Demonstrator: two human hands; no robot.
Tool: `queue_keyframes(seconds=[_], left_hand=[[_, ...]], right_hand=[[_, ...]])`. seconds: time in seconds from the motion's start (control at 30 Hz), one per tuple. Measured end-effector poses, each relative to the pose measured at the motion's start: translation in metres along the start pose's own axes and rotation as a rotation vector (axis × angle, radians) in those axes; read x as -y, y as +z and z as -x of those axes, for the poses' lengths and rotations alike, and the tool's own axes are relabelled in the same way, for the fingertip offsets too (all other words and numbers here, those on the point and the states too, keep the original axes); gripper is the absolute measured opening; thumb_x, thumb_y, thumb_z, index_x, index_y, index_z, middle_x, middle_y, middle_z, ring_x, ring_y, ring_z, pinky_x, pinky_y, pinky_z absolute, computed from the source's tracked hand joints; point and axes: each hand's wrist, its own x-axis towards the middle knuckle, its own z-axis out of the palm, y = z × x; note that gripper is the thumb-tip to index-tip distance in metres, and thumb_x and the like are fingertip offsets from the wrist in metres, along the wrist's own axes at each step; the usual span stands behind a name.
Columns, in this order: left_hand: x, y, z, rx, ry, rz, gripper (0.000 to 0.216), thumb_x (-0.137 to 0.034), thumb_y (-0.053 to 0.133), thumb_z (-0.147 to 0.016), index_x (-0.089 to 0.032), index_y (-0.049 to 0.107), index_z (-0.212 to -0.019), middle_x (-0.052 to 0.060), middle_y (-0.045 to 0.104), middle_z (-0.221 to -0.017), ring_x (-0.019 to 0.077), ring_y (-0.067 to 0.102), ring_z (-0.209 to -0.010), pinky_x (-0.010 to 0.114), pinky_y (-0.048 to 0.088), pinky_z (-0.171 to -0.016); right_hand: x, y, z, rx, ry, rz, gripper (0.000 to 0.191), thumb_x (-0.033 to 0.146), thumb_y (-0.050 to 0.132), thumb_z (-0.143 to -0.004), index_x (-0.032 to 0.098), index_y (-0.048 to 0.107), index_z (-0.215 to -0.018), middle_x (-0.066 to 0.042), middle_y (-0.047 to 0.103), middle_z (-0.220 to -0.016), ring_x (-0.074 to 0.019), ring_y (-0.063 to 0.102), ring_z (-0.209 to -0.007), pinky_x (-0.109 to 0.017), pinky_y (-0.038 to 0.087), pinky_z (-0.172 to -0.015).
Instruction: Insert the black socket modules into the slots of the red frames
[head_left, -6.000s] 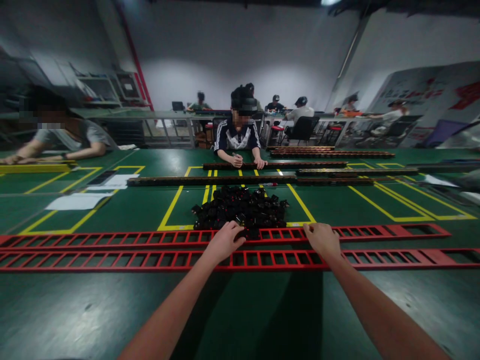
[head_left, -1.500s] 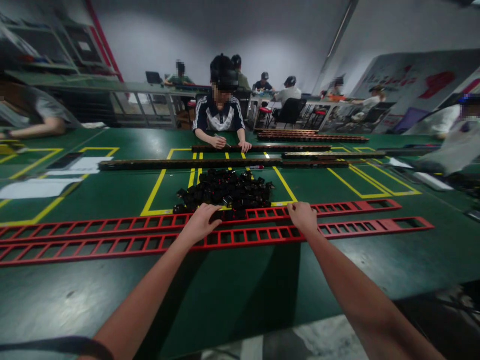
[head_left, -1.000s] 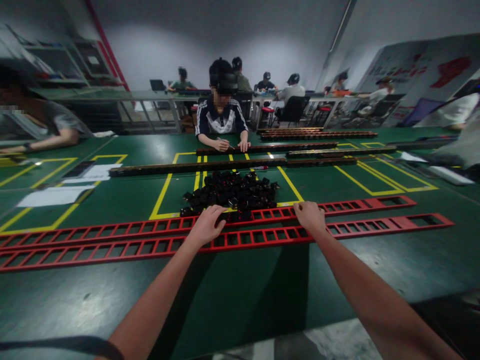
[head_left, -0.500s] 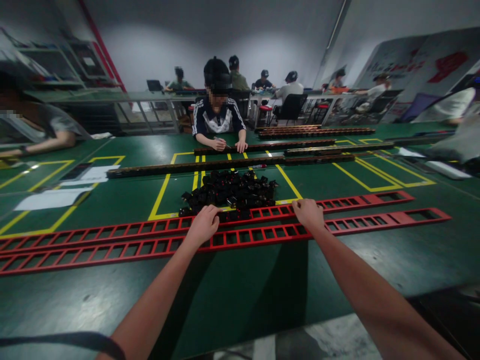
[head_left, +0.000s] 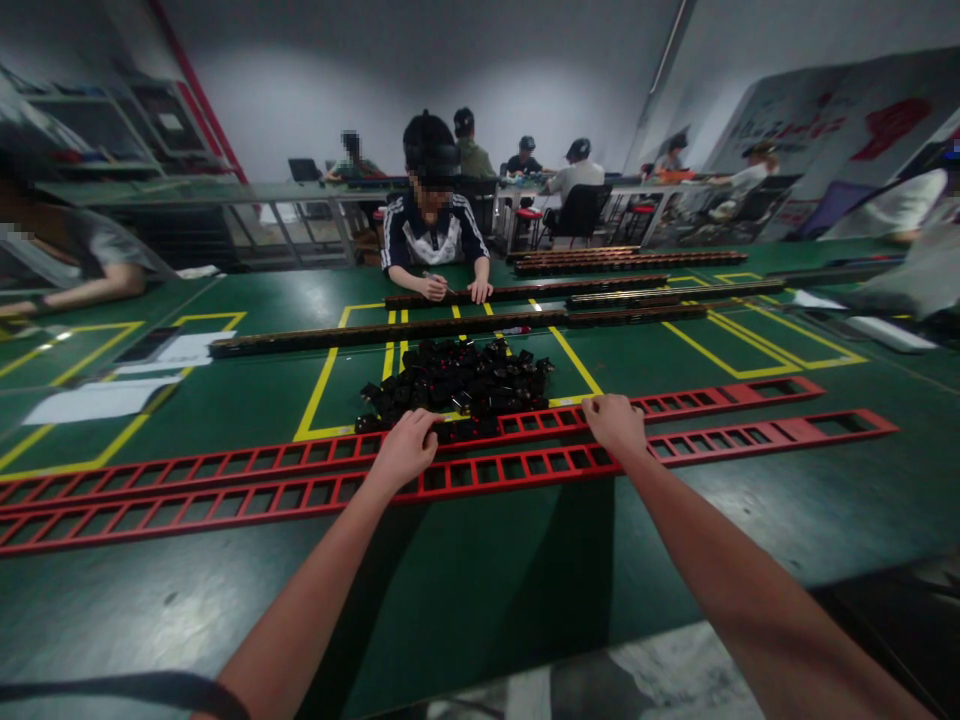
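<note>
Two long red slotted strips lie side by side across the green table, the far strip (head_left: pixel 690 401) and the near strip (head_left: pixel 225 503). Behind them sits a pile of small black parts (head_left: pixel 457 385). My left hand (head_left: pixel 405 452) rests on the far strip at the pile's front edge, fingers curled down onto it. My right hand (head_left: pixel 615 424) lies on the same strip to the right of the pile, fingers bent over its far edge. Whether either hand holds a part is hidden.
Long dark strips (head_left: pixel 375 332) lie beyond the pile. A person in a dark jacket (head_left: pixel 433 240) sits opposite, hands on another strip. Another person (head_left: pixel 67 265) leans on the table at the left. White papers (head_left: pixel 105 398) lie at the left. The table's near edge (head_left: pixel 675 650) is at the lower right.
Both hands have stayed on the far red strip by the pile. My view has shifted slightly, and the strips now sit a little higher and further right in the picture.
</note>
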Motion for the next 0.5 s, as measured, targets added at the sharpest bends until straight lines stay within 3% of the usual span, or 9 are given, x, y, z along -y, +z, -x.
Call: queue_keyframes(seconds=[0.17,0.33,0.5], left_hand=[[0.0004,0.0005,-0.0001,-0.008,-0.006,-0.014,0.031,-0.016,0.046,-0.092,-0.022,0.061,-0.118,0.007,0.066,-0.111,0.0239,0.058,-0.103,0.04,0.051,-0.092],[-0.0009,0.0,0.0006,0.017,-0.006,-0.025,0.029,-0.031,0.05,-0.096,-0.021,0.058,-0.123,0.008,0.065,-0.118,0.0259,0.057,-0.108,0.043,0.05,-0.096],[-0.0034,-0.0024,0.0009,0.044,0.009,-0.05,0.024,-0.032,0.054,-0.094,-0.019,0.06,-0.114,0.008,0.064,-0.112,0.0267,0.057,-0.107,0.044,0.049,-0.095]], right_hand=[[0.0012,-0.0017,0.0007,0.012,0.013,-0.011,0.043,0.034,0.035,-0.099,0.016,0.073,-0.089,-0.016,0.071,-0.106,-0.0275,0.057,-0.105,-0.041,0.037,-0.094],[0.0026,-0.0036,0.0016,0.023,0.018,-0.005,0.044,0.035,0.035,-0.099,0.016,0.074,-0.091,-0.016,0.07,-0.107,-0.0277,0.057,-0.106,-0.04,0.037,-0.094],[0.0029,-0.0035,0.0019,0.016,0.013,-0.005,0.044,0.034,0.035,-0.098,0.015,0.074,-0.09,-0.016,0.071,-0.106,-0.0276,0.057,-0.106,-0.04,0.037,-0.093]])
